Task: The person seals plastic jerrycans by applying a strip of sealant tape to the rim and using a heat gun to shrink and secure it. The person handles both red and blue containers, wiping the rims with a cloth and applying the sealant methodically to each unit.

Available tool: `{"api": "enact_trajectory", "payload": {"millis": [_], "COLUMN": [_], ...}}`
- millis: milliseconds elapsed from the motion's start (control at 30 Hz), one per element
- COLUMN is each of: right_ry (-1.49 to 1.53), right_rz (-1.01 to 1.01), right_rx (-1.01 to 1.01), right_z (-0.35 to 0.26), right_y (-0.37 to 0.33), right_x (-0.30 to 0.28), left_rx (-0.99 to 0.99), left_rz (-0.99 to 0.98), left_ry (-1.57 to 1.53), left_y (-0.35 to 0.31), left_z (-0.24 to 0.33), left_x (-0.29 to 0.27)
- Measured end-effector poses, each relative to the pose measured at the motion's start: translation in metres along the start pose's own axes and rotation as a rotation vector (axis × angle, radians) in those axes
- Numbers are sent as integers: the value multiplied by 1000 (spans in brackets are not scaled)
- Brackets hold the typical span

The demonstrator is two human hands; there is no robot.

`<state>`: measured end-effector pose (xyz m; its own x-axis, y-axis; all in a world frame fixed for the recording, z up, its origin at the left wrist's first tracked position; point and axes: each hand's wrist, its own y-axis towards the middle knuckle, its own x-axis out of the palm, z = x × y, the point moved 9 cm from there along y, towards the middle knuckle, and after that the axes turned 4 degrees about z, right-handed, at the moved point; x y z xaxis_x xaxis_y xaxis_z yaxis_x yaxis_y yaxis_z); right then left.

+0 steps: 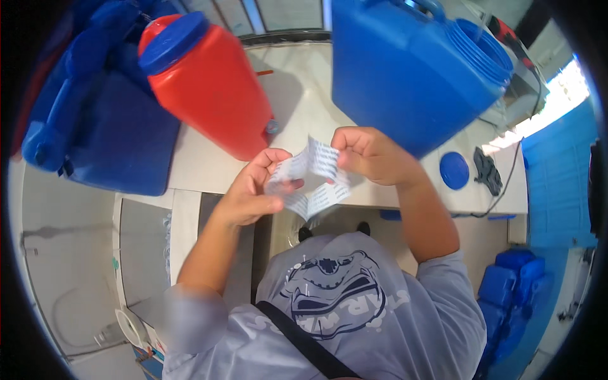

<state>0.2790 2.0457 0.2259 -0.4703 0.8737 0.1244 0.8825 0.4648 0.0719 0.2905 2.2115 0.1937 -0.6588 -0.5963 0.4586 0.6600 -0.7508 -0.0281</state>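
Note:
Between both hands, above the table's front edge, is a thin white printed sleeve point(324, 159), spread into a diamond-shaped loop. I cannot tell whether it is paper or plastic. My left hand point(250, 193) grips its left side, with some fingertips reaching into the loop and the thumb in front. At the upper right corner, my right hand point(373, 155) pinches the sleeve between thumb and fingers. A red jug point(212, 85) with a blue cap stands just beyond my left hand. Behind my right hand is a big blue jerrycan point(405, 76), its threaded mouth uncapped.
On the white table point(304, 107), a round blue lid point(454, 170) and a crumpled black item point(487, 172) lie at right. A red-and-black corded tool point(512, 41) is near the jerrycan's mouth. Dark blue containers point(120, 133) stand at left, and more blue containers point(510, 285) at lower right.

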Motion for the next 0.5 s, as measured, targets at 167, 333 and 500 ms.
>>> {"api": "enact_trajectory", "payload": {"millis": [167,333,500], "right_ry": [-540,-1196,-1289], "right_rz": [-532,-193,83], "right_rx": [-188,-632,-632], "right_z": [-106,-234,-240], "right_y": [47,136,274], "right_x": [57,65,35], "left_rx": [68,645,365], "left_rz": [-382,99,250], "left_ry": [644,1634,1709], "left_y": [-46,-45,12], "left_z": [102,294,358], "left_x": [2,11,-98]}}
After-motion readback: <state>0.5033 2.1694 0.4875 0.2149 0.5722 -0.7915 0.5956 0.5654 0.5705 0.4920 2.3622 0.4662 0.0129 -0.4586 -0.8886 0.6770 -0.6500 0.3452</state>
